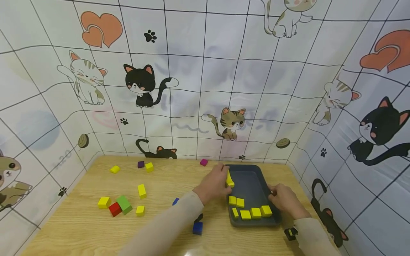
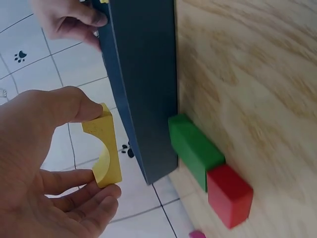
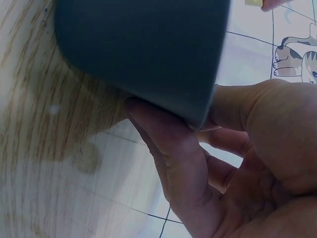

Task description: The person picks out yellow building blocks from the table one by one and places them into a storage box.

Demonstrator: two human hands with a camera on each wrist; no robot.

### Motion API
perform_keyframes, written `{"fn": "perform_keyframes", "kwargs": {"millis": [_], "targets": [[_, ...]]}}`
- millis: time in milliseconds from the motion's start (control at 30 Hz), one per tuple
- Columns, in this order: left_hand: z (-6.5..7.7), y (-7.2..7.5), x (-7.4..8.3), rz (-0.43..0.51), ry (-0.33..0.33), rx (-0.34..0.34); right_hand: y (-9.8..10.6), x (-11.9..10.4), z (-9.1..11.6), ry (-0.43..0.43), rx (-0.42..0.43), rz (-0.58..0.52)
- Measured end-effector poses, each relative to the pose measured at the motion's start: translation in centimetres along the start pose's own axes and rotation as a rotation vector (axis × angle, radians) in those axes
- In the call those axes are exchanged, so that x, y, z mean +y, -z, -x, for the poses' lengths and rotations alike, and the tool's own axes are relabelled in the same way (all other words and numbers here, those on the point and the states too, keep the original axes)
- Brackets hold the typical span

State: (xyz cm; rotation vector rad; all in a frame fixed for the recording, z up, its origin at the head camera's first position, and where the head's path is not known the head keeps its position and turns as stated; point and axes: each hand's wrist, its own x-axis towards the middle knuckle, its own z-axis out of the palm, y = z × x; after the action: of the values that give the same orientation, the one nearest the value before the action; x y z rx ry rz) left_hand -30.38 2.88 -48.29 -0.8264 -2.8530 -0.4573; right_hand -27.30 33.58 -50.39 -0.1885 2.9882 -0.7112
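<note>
My left hand (image 1: pixel 213 183) pinches a yellow arch-shaped block (image 2: pixel 114 153) between thumb and fingers. It holds the block over the left side of a dark grey tray (image 1: pixel 250 181). Across from it, my right hand (image 1: pixel 285 199) grips the tray's right rim; the right wrist view shows the thumb and fingers (image 3: pixel 168 144) on either side of the wall. Several yellow blocks (image 1: pixel 255 213) lie in the near part of the tray. Beside the tray's outer wall, the left wrist view shows a green block (image 2: pixel 195 148) and a red block (image 2: pixel 230 196).
Yellow blocks (image 1: pixel 142 191) are scattered over the left of the wooden table (image 1: pixel 80 227), with a red block (image 1: pixel 115 209) and a green block (image 1: pixel 124 204) together. A blue block (image 1: pixel 197 228) lies near my left forearm. Purple (image 1: pixel 141 164) and magenta (image 1: pixel 203 162) blocks sit by the cloth backdrop.
</note>
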Motion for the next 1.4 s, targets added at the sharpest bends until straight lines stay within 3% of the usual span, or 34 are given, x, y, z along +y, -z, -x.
{"fn": "perform_keyframes", "kwargs": {"millis": [200,400,700,1033,1233,1400], "targets": [[-1.0,-1.5,0.6,-0.058,-0.050,-0.028,-0.1,0.2,0.0,0.002,0.006,-0.013],[-1.2,-2.0,0.8,-0.091,-0.047,-0.068,-0.1,0.1,0.1,-0.001,0.010,-0.016],[-1.4,-2.3,0.6,-0.144,-0.039,-0.112,0.0,-0.1,0.2,-0.023,0.001,-0.026],[-0.9,-1.7,0.5,-0.110,-0.006,-0.120,-0.2,0.2,-0.1,-0.019,0.008,-0.002],[-0.1,-0.5,-0.7,-0.103,0.018,-0.069,-0.2,0.3,-0.2,0.000,0.018,0.002],[0.8,0.4,-3.3,-0.106,0.053,-0.007,-0.3,0.3,-0.2,0.017,0.029,0.005]]}}
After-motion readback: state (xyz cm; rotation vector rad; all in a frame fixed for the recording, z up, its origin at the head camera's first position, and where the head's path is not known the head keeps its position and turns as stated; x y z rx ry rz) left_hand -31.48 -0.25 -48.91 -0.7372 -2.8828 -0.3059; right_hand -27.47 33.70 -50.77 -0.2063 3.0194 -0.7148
